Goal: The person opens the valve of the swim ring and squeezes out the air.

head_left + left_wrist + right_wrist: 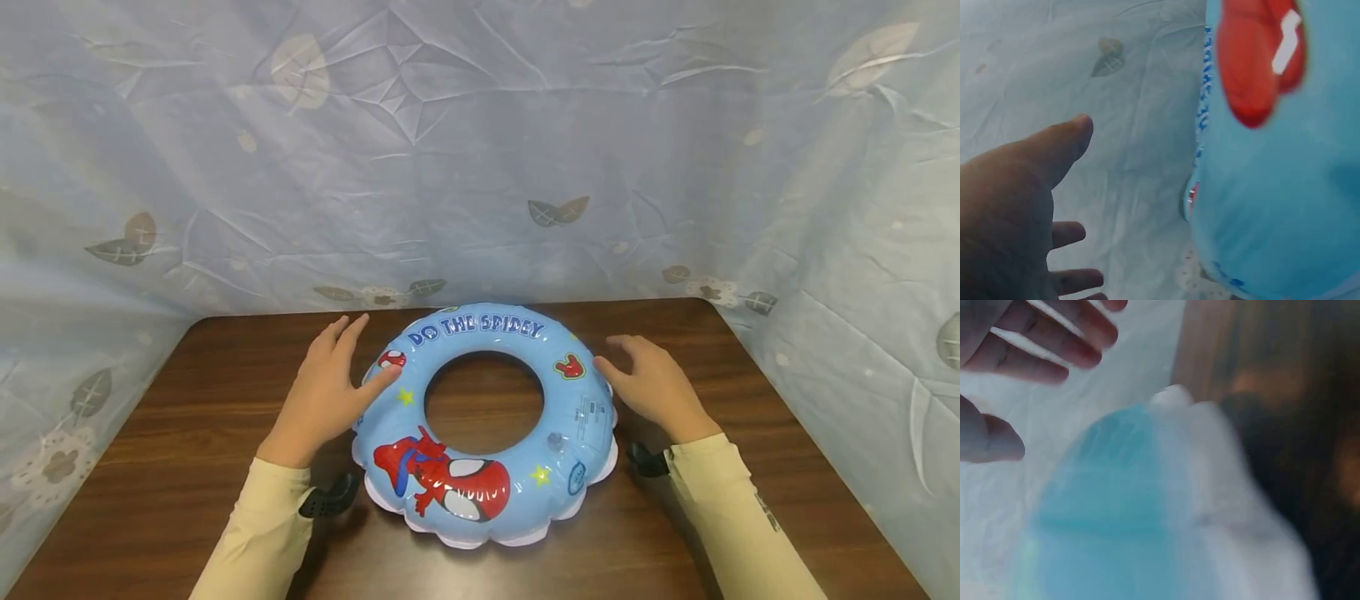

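A light-blue inflatable swim ring (pixel 558 400) lies flat on the brown wooden table, printed with a red cartoon figure, yellow stars and the words "DO THE SPIDEY". Its outer edge is white and scalloped. My left hand (pixel 322 400) is at the ring's left side, fingers extended and thumb toward the ring. In the left wrist view a gap separates that hand (pixel 1013 194) from the blue ring (pixel 1272 206). On the far side, my right hand (pixel 660 387) hovers by the ring's right edge with fingers loosely bent. The right wrist view shows it holding nothing, beside the blurred ring (pixel 1110 512).
The wooden table (pixel 202 433) has rounded back corners. A pale blue-grey cloth with leaf prints (pixel 480 167) hangs behind it and along both sides. Black straps with small devices (pixel 330 497) sit at both wrists, over cream sleeves.
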Tool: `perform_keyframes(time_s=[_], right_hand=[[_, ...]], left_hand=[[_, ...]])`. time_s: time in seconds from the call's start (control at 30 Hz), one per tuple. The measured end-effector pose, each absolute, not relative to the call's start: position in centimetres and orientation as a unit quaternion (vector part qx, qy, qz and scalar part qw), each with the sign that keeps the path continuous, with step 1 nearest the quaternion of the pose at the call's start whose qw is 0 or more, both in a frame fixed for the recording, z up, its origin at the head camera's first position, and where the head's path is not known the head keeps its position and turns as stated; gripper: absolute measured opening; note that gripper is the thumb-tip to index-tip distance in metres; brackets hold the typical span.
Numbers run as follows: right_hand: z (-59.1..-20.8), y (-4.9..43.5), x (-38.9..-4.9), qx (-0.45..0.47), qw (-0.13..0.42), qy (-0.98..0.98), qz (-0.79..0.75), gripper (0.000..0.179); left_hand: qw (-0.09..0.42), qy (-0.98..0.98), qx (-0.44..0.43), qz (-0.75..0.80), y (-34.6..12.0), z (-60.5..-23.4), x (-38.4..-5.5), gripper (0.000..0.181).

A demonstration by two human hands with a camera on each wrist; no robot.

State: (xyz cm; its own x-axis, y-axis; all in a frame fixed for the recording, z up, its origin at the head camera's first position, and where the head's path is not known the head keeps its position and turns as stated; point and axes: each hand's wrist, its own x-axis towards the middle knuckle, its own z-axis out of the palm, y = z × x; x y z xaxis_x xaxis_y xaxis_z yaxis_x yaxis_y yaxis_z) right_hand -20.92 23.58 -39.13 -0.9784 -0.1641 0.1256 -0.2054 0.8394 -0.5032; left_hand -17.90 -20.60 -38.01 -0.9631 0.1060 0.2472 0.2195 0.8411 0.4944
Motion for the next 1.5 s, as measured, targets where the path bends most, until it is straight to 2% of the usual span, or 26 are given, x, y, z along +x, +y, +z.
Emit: perform_keyframes(time_s=[0.13, 0.23, 0.5, 0.67, 1.07, 1.5], right_hand=[[-38.1, 22.9, -20.7, 0.128, 0.055, -0.950, 0.279, 0.045], [-37.3, 22.3, -20.3, 0.151, 0.048, -0.948, 0.275, 0.037], [-36.2, 21.3, -19.0, 0.234, -0.031, -0.935, 0.264, 0.025], [-36.6, 21.2, -18.7, 0.290, -0.078, -0.912, 0.279, 0.014], [-37.7, 21.0, -19.0, 0.298, -0.114, -0.902, 0.290, 0.017], [-38.4, 20.9, -19.3, 0.262, -0.083, -0.923, 0.268, 0.016]], left_hand=[[0.087, -0.959, -0.120, -0.240, -19.8, -36.9, -17.3, 0.093], [0.075, -0.961, -0.155, -0.216, -19.2, -36.5, -17.0, 0.088], [0.015, -0.950, -0.226, -0.215, -19.0, -36.8, -16.7, 0.084], [-0.009, -0.953, -0.216, -0.212, -19.0, -37.3, -16.6, 0.088], [-0.072, -0.960, -0.170, -0.208, -19.1, -38.5, -16.8, 0.087], [-0.066, -0.962, -0.168, -0.206, -18.6, -39.3, -17.1, 0.084]])
